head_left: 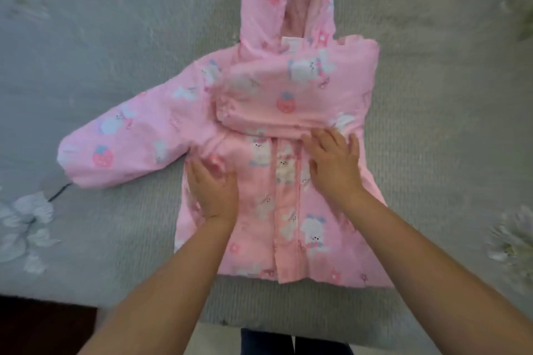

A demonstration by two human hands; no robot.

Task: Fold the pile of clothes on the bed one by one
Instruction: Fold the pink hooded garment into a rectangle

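Pink jacket [285,181] flat on bed [115,52]; right sleeve [294,89] folded across chest, left hand [212,187] and right hand [334,164] flat, fingers straight, pinning it.

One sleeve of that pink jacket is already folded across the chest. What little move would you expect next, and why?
Probably the left hand reaches for the other sleeve and folds it across the pink jacket. That sleeve lies spread out on the bed, while the folded sleeve crosses the chest. Both hands rest flat on the front; the right hand lies just below the folded sleeve.
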